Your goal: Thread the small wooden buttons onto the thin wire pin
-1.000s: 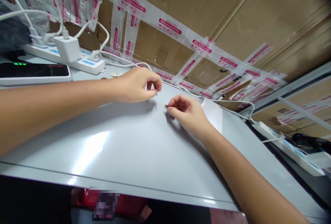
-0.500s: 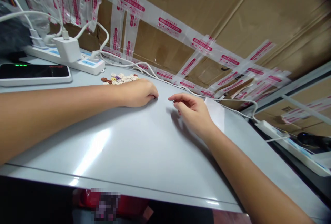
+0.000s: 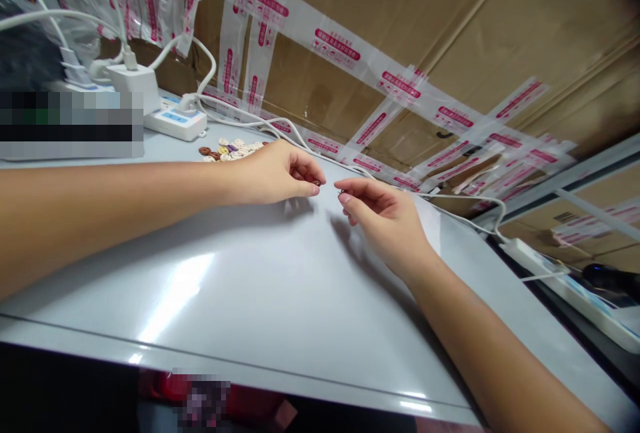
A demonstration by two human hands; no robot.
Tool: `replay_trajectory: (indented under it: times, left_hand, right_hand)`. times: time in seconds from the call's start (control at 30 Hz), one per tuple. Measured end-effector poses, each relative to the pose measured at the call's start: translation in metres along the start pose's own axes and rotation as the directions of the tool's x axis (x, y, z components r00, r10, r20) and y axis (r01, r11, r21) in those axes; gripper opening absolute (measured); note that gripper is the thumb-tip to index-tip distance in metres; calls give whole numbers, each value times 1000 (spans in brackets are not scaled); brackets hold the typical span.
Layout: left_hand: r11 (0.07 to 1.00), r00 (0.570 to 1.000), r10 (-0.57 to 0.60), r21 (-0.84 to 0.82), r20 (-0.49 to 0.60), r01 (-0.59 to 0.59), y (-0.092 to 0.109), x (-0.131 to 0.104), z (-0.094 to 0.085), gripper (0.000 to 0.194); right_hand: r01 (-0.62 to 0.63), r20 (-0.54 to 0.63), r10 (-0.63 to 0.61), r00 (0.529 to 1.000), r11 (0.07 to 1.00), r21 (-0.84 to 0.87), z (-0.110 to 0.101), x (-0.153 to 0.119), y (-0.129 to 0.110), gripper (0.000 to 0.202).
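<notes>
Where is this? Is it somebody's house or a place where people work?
It looks like a small packing or craft workbench, probably in a storeroom. Taped cardboard boxes are stacked right behind the grey table, a power strip with chargers sits on it, and a little pile of buttons lies by the left hand.

You see a white power strip point(image 3: 173, 117) with a charger point(image 3: 134, 79) by the taped cardboard wall point(image 3: 350, 33); another strip point(image 3: 570, 286) lies far right; white cables point(image 3: 260, 123) trail across the grey table point(image 3: 250, 299).
</notes>
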State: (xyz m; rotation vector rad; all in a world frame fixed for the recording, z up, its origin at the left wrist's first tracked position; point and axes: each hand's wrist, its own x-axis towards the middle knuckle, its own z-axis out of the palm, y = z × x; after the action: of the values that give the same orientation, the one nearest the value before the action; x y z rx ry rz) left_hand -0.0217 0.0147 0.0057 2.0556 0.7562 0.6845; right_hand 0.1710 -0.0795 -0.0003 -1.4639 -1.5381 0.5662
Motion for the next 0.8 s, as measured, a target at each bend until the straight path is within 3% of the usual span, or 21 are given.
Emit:
replay_trajectory:
  times: [0.23,0.5,0.8]
  left_hand:
    - [901,993,-84,-419,82,111,-1,-5,7,18]
    - [904,986,-130,-396,103,160,9,-7,7,24]
    - [952,994,-38,-297,107,68,9,-7,6,28]
  right_hand:
    - [81,-63,-75,995,990,113,1,0,1,15]
    - [114,-50,-109,993,986,119,1,-3,-2,10]
    - [70,-8,-69,998,983,171,1,-3,-4,13]
